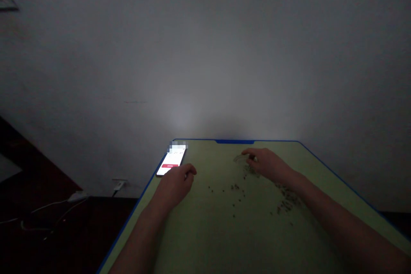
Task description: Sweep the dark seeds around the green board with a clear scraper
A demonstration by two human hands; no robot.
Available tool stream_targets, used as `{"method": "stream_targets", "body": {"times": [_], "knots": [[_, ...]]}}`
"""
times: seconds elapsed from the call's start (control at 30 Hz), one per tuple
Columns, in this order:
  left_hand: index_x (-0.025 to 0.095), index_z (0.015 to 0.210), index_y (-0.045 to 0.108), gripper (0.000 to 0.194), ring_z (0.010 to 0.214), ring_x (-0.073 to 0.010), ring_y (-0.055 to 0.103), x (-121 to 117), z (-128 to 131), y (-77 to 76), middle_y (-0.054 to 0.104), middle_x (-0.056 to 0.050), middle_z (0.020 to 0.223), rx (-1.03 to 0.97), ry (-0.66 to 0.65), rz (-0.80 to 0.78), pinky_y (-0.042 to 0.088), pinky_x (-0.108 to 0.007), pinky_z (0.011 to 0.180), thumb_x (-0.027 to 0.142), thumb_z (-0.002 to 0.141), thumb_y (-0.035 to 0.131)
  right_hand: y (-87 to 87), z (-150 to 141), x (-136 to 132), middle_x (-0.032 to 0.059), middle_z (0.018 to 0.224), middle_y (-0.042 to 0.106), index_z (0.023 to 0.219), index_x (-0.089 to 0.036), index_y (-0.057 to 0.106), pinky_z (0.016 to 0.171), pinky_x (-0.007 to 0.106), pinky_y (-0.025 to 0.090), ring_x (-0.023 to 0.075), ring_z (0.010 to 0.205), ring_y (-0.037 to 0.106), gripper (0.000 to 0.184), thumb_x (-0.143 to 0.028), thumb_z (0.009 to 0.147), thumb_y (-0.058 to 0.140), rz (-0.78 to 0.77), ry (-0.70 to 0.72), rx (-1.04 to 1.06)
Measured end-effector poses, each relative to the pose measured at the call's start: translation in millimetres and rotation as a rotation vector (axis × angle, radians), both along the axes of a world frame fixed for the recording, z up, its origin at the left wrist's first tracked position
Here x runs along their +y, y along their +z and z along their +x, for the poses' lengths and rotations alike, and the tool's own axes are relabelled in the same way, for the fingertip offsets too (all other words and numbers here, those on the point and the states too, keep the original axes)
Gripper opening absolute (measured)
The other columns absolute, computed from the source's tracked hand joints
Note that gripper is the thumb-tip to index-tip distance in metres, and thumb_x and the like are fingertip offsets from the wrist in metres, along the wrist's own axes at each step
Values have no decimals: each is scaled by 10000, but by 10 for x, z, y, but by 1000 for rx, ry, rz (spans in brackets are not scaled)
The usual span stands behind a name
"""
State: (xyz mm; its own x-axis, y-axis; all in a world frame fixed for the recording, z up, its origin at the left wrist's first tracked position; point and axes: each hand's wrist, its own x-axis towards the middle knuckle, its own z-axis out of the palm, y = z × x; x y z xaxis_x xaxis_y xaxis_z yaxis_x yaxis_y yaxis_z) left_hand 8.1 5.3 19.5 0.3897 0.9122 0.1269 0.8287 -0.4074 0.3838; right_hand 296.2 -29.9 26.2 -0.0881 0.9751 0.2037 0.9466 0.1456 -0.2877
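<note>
My right hand (263, 162) is at the far middle of the green table, its thumb and fingers closed on a clear, thin-walled thing, perhaps a small plastic container (238, 159). The hand hides most of it, and its exact kind does not show. Small dark pieces (235, 187), like seeds or beads, lie scattered below it, with a denser cluster (287, 202) beside my right forearm. My left hand (178, 183) rests near the left edge, by a lit phone (171, 162). Its fingers are curled together; whatever they might hold is hidden.
The green tabletop (205, 235) has a blue rim and a blue tab (235, 141) at its far edge, close to a grey wall (205, 51). On the left, a power strip (77, 196) with white cables lies below, near a wall plug (119, 186). The room is dim.
</note>
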Motion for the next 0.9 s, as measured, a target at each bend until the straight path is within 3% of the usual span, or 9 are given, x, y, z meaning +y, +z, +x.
{"method": "stream_targets", "body": {"times": [0.33,0.6,0.73,0.9], "knots": [[195,908,643,307,715,-158,603,52,-9,-66,671,-34,801,-21,-14,-24,399,-246,596,225,785,364,-209,109,60,43,811,690,971,-201,656,624,254,399,160,700,605,237,-232,776,525,-131,92,26],[200,916,639,305,701,-154,604,25,2,-53,671,-27,783,-27,-29,-55,408,-248,603,234,785,366,-256,-220,-90,36,782,683,963,-201,649,608,247,386,148,678,594,216,-259,788,535,-182,190,60],[200,902,638,297,685,-144,601,8,20,-43,673,-27,802,-29,-36,-36,405,-241,599,220,782,367,-124,-315,-170,29,790,680,979,-203,643,619,240,389,142,694,592,217,-255,800,532,-188,238,111],[202,906,640,296,672,-142,597,-33,50,1,675,-30,804,3,-25,-55,396,-234,583,214,782,372,116,-111,-405,36,779,651,1017,-195,611,562,238,389,136,633,563,242,-289,832,486,-172,121,198]]}}
